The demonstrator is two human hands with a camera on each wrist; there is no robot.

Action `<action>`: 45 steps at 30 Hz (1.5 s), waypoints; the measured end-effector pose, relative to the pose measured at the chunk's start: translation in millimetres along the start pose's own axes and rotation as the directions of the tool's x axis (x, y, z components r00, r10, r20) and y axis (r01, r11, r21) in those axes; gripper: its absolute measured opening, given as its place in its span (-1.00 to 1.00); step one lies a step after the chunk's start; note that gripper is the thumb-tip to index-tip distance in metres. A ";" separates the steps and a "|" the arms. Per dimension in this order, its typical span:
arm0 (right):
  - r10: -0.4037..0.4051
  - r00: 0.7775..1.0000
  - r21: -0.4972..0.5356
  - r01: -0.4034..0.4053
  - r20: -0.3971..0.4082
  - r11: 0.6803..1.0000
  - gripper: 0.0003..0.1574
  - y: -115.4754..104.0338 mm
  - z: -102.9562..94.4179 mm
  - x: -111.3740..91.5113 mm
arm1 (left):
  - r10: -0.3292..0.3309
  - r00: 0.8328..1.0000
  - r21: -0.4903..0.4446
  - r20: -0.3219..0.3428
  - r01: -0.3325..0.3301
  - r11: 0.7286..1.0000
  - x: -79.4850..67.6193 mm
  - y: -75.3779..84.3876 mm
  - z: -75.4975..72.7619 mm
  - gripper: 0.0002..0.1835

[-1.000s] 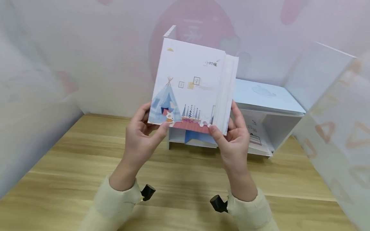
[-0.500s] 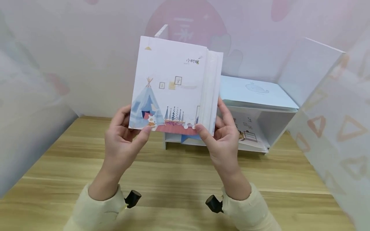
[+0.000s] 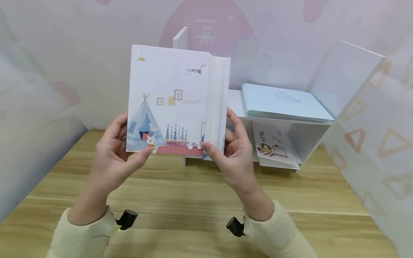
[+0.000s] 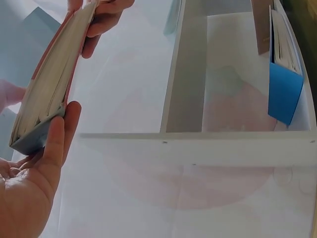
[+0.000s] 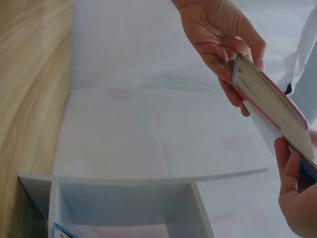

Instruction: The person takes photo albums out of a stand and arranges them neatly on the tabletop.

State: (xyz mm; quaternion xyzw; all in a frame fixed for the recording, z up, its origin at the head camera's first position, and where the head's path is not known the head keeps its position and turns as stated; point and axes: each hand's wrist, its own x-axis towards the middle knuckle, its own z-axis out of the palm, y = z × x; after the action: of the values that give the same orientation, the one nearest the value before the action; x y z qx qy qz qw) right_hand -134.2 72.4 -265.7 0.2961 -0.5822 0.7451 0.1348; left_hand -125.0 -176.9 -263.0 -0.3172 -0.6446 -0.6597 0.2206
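Observation:
A photo album with a white cover, showing a blue tent, small trees and a red floor, is held up in front of the shelf. My left hand grips its lower left corner, thumb on the cover and fingers behind. At the lower right my right hand pinches it the same way, near the exposed page edges. Seen from below in the left wrist view, the album shows thick pages between its covers.
A white shelf unit stands behind on the wooden table. On it lies a light blue whale album; another illustrated album leans in a compartment. The left wrist view shows a blue folder-like book in the shelf. Printed sheets wall the table.
Both hands have carried the album leftward and slightly down, and it is turned straighter toward the head camera. More of the shelf top and whale album now shows.

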 end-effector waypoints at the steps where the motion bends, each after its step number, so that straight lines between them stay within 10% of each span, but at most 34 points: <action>1: -0.003 1.000 0.007 0.003 0.004 1.000 0.01 1.6 1.7 0.1 | -0.005 1.000 0.004 0.001 0.005 1.000 -1.0 0.2 -2.5 -0.19; 20: 0.172 0.983 0.018 -0.174 0.062 0.985 -0.01 20.8 40.3 2.8 | -0.054 0.974 -0.004 0.222 0.056 0.998 -17.4 14.1 -71.6 -0.16; 27: 0.225 0.970 0.055 -0.231 0.092 0.971 -0.01 32.1 53.5 0.0 | -0.139 0.960 0.141 0.242 0.107 0.984 -21.0 19.0 -95.1 -0.23; 38: 0.315 0.941 0.111 -0.329 0.123 0.938 -0.02 48.9 76.2 0.9 | -0.247 0.943 0.362 0.222 0.155 0.919 -26.1 16.0 -134.2 -0.29; 45: 0.365 0.925 0.127 -0.377 0.111 0.917 -0.03 62.5 87.8 1.1 | -0.332 0.930 0.557 0.159 0.194 0.808 -32.1 5.8 -151.0 -0.27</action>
State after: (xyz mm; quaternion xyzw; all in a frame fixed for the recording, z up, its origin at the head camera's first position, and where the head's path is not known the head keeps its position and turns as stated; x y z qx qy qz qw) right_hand -144.2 -28.8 -301.4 0.2208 -0.5768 0.7845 -0.0558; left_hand -118.6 -330.7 -276.5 -0.2305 -0.8620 -0.4344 0.1230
